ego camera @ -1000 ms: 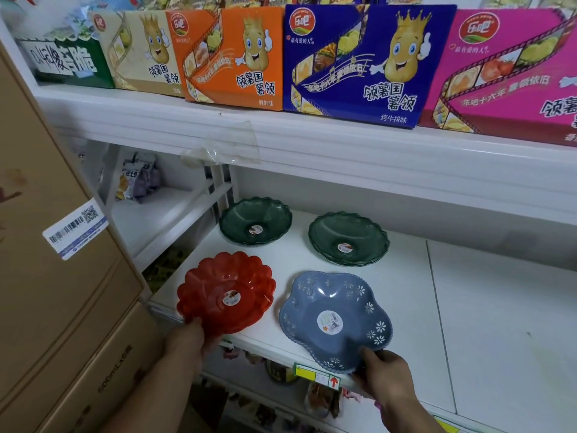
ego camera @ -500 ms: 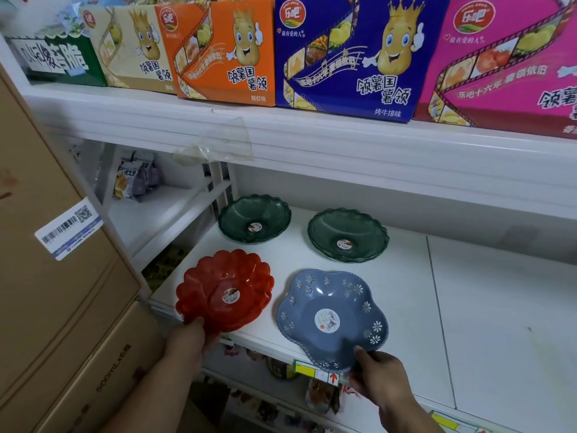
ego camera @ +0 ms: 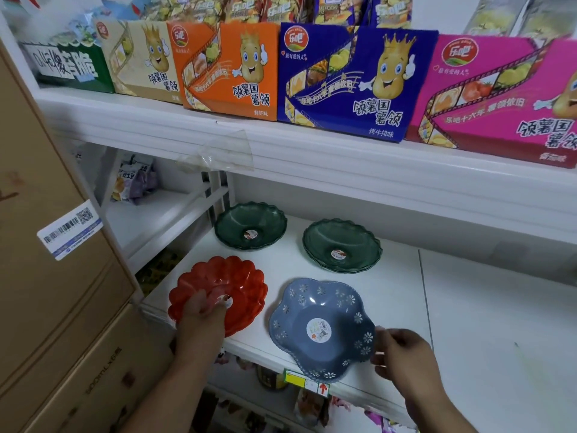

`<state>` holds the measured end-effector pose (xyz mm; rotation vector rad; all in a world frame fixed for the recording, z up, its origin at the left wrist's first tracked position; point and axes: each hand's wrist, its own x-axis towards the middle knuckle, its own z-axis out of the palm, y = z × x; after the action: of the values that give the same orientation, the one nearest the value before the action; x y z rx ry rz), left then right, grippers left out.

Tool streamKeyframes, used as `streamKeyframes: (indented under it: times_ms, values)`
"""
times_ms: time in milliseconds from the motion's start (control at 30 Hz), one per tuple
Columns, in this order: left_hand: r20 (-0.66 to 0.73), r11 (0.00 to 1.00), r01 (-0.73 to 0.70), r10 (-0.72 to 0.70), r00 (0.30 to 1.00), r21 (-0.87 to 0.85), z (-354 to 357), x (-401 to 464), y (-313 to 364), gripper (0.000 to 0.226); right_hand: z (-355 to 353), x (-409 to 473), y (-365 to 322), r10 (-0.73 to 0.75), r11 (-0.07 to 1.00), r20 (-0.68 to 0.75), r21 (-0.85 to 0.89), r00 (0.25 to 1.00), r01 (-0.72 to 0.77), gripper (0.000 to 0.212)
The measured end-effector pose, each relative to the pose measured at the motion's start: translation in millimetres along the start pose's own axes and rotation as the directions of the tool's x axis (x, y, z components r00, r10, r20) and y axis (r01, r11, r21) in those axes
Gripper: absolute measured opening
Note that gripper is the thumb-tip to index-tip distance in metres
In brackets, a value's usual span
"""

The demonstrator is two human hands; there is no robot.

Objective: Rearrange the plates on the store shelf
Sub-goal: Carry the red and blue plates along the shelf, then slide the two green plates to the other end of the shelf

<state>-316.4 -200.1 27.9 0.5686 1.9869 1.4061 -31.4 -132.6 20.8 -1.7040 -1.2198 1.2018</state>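
A red scalloped plate lies at the front left of the white shelf. My left hand grips its near rim, with fingers over the rim and reaching to the centre sticker. A blue flower-patterned plate sits to its right, overhanging the shelf's front edge. My right hand pinches the blue plate's right rim. Behind them stand two dark green wavy plates, one on the left and one on the right, each with a round sticker.
Snack boxes line the upper shelf. Brown cardboard cartons stand close on the left. A yellow price tag hangs on the shelf's front edge. Snack bags lie on the neighbouring shelf at the left.
My left hand has moved up from the red plate's front edge onto its inside. My right hand has slid from the blue plate's front edge round to its right rim.
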Motion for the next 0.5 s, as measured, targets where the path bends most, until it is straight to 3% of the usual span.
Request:
streamKeyframes:
  times_ms: [167,300,500]
  values:
    - [0.013,0.998,0.043,-0.043,0.999,0.04,15,-3,28,0.039,-15,16,-21,-0.011,1.0,0.058,0.014,0.998,0.01,0.027]
    - [-0.005,0.995,-0.003,0.004,1.0,0.1,17,11,33,0.036,-23,26,-28,-0.002,1.0,0.063,-0.004,0.998,0.002,0.025]
    - [-0.027,0.998,0.06,-0.06,0.998,-0.022,25,43,44,0.054,-22,49,-38,0.057,0.998,0.106,0.02,0.993,-0.06,0.021]
